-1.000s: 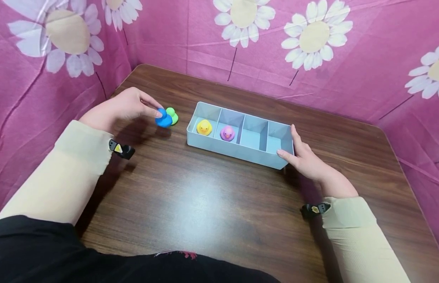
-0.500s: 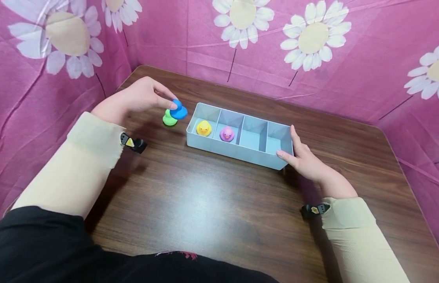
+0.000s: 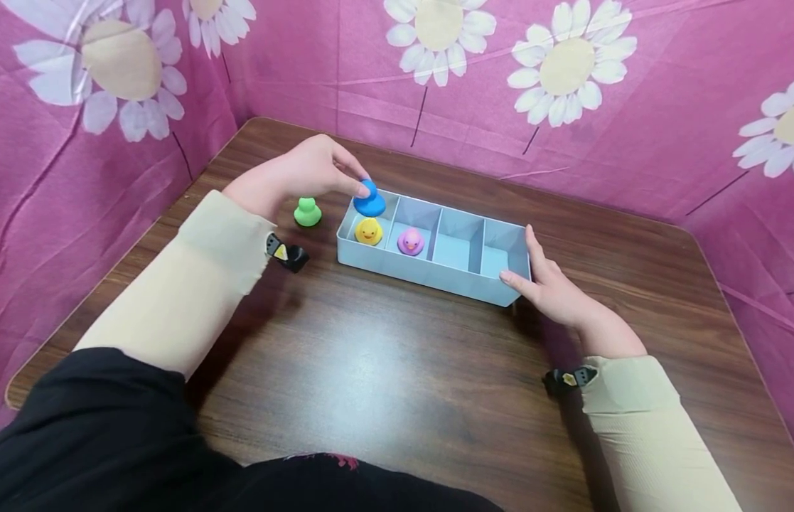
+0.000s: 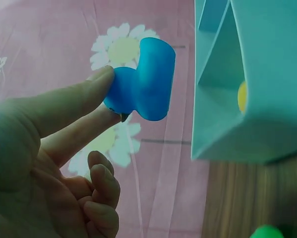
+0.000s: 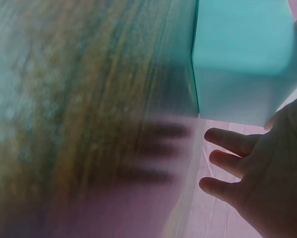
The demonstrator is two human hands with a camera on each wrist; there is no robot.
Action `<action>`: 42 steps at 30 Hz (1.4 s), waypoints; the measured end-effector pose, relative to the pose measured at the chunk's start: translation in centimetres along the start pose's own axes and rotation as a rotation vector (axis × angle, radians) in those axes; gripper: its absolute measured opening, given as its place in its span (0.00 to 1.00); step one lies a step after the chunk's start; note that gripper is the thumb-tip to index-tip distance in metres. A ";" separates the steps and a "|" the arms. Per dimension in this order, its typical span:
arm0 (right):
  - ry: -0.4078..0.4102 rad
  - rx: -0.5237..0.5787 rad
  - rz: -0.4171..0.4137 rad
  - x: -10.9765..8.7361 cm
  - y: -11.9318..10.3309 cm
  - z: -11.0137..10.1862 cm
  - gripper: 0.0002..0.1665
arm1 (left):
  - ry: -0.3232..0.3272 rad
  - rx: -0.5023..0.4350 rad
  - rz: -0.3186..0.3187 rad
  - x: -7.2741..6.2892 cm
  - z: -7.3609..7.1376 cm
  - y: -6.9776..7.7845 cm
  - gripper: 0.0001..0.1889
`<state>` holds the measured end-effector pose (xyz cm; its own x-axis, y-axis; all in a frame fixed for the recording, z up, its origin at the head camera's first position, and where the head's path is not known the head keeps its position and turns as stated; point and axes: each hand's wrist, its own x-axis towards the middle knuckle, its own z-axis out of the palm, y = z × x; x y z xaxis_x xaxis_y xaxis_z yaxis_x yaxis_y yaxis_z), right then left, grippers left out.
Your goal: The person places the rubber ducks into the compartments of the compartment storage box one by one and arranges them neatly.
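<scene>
Your left hand (image 3: 312, 168) pinches the blue duck (image 3: 370, 205) above the left end of the tray (image 3: 422, 271), your right hand (image 3: 555, 288) gripping the opposite end of its long axis.

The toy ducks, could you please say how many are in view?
4: blue duck in the left hand, yellow duck in the leftmost compartment of the tray, purple duck in the next, green duck on the table.

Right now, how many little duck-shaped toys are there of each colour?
Blue duck-shaped toy: 1
Green duck-shaped toy: 1
Yellow duck-shaped toy: 1
Purple duck-shaped toy: 1
Total: 4
</scene>
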<state>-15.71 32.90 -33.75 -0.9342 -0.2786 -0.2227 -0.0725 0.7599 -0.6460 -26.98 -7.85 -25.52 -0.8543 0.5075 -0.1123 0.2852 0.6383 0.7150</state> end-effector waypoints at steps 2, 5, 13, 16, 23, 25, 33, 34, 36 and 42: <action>-0.002 -0.002 0.008 0.0 0.0 0.0 0.57 | -0.008 -0.011 0.010 0.6 0.5 0.5 0.19; 0.000 -0.006 0.010 0.0 0.0 0.0 0.57 | -0.014 -0.013 0.044 1.5 1.4 1.3 0.18; -0.001 -0.009 0.023 0.0 0.1 0.1 0.57 | -0.066 -0.088 0.110 3.2 4.0 3.0 0.15; -0.003 -0.010 0.033 -0.1 0.2 0.0 0.57 | -0.086 -0.071 0.129 3.8 4.8 3.6 0.15; -0.005 0.011 0.006 0.0 0.2 -0.1 0.57 | -0.094 -0.066 0.141 4.7 6.5 4.4 0.15; -0.006 0.019 -0.003 0.0 0.2 -0.1 0.57 | -0.090 -0.081 0.142 4.9 6.9 4.6 0.15; -0.006 0.044 -0.005 0.0 0.1 -0.1 0.57 | -0.071 -0.090 0.118 5.6 8.8 5.5 0.15; -0.007 0.049 -0.005 0.0 0.1 -0.1 0.57 | -0.065 -0.085 0.109 5.6 9.1 5.7 0.15; -0.008 0.057 -0.005 0.1 0.1 -0.1 0.58 | -0.052 -0.081 0.087 5.8 9.6 5.9 0.15; -0.002 0.053 0.000 -0.1 0.1 -0.1 0.58 | -0.027 -0.073 0.013 6.0 11.1 6.4 0.16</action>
<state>-15.72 33.11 -33.73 -0.9335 -0.2800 -0.2239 -0.0540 0.7273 -0.6842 -25.47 5.66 -29.26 -0.8382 0.5318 -0.1208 0.2628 0.5879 0.7650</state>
